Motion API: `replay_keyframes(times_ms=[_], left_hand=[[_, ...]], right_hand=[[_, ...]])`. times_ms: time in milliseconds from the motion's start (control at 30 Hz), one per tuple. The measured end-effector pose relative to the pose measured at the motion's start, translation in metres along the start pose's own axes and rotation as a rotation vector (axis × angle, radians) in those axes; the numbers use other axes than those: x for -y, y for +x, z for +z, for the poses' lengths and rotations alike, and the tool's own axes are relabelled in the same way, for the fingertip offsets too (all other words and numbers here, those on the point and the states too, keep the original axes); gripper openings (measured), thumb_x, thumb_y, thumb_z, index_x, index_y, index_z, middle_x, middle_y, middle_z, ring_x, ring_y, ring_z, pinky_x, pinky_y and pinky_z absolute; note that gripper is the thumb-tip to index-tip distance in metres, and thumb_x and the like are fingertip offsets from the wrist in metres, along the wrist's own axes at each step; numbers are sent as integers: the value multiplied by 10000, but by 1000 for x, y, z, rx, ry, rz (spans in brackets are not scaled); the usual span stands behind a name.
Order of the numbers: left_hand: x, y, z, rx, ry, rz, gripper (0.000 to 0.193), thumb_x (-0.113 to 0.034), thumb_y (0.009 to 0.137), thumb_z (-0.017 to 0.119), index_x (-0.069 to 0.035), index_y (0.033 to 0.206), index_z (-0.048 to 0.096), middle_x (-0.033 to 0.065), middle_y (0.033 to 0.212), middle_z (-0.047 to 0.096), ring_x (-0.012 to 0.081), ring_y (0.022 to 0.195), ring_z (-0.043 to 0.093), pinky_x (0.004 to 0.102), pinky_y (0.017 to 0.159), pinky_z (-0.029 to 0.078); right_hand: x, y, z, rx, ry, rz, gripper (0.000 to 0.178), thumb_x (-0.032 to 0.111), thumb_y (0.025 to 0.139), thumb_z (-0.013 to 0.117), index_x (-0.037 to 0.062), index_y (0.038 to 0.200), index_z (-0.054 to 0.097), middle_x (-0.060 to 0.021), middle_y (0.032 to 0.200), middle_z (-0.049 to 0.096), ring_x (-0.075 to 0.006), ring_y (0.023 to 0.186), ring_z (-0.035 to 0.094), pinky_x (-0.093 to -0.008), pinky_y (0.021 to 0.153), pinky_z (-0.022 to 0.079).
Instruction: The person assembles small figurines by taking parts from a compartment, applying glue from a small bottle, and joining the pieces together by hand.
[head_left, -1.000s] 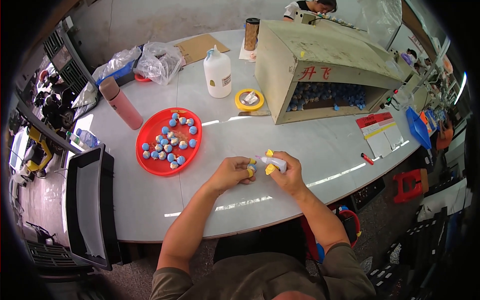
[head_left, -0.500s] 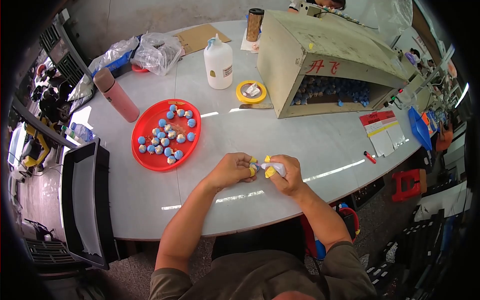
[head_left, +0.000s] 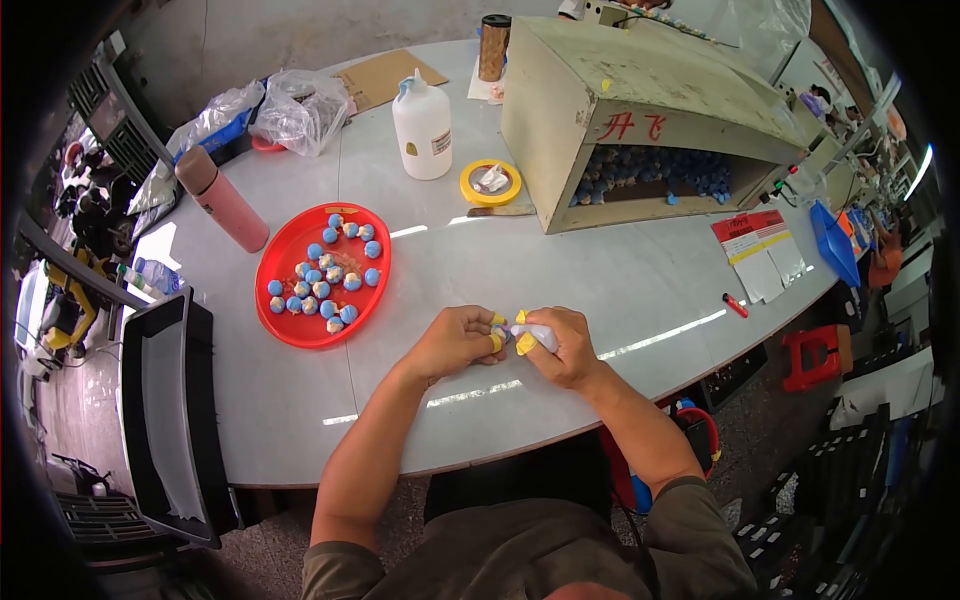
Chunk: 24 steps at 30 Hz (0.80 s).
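Over the near middle of the table, my left hand [head_left: 445, 345] pinches a small blue ball [head_left: 502, 331], mostly hidden behind the fingertips. My right hand [head_left: 570, 350] is closed round a small whitish translucent squeeze bottle [head_left: 545, 338]. Its tip points left, at or very close to the ball; contact is too small to make out. Yellow finger covers sit on the thumb and a finger of each hand. To the left, a round red tray [head_left: 283, 250] carries several blue balls [head_left: 327, 309] with pale patches.
A beige metal box [head_left: 560, 90], open at the front, holds many blue balls. A white bottle [head_left: 424, 135], yellow tape roll [head_left: 468, 190] and flat blade [head_left: 500, 211] stand or lie beyond my hands. Left are a pink flask [head_left: 225, 205] and black bin [head_left: 205, 420]; right, a red marker [head_left: 735, 305].
The whole view has shifted slightly, so things on the table appear a little further left. The squeeze bottle's tip is slightly closer to the ball. Both hands keep their hold.
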<state>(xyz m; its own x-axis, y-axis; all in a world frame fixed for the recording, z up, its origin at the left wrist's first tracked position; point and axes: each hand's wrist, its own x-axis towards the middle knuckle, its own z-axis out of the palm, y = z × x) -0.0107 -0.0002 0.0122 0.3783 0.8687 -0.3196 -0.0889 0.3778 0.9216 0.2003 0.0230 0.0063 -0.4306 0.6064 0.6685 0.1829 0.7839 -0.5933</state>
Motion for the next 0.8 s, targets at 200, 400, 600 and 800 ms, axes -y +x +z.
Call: replay_keyframes(times_ms=[200, 400, 600, 800], left_hand=[[-3, -1, 1, -18, -7, -13, 363, -48, 879, 649, 128, 1177, 540, 146, 975, 666, 164, 856, 683, 240, 739, 566], [-4, -1, 1, -29, -33, -29, 347, -49, 900, 630, 118, 1191, 542, 149, 982, 672, 163, 861, 689, 227, 734, 568], [-5, -2, 1, -45, -46, -45, 315, -38, 911, 622, 106, 1181, 549, 141, 988, 683, 151, 860, 683, 239, 759, 578], [-3, -1, 0, -48, -59, -45, 345, -57, 901, 633, 111, 1190, 549, 143, 1006, 675, 165, 865, 690, 229, 735, 573]], right_hand=[[5, 4, -1, -30, -81, -68, 197, 85, 722, 681, -1, 882, 604, -131, 745, 669, -270, 523, 563, -350, 530, 451], [5, 4, -1, -39, -147, -135, 181, 103, 708, 694, 17, 843, 611, -102, 710, 663, -241, 494, 553, -325, 508, 423], [7, 2, -1, -40, -192, -154, 177, 115, 705, 703, 26, 829, 612, -96, 712, 673, -231, 485, 555, -318, 500, 418], [6, 1, -1, -52, -192, -171, 175, 121, 711, 706, 31, 825, 609, -94, 707, 674, -230, 491, 566, -317, 495, 419]])
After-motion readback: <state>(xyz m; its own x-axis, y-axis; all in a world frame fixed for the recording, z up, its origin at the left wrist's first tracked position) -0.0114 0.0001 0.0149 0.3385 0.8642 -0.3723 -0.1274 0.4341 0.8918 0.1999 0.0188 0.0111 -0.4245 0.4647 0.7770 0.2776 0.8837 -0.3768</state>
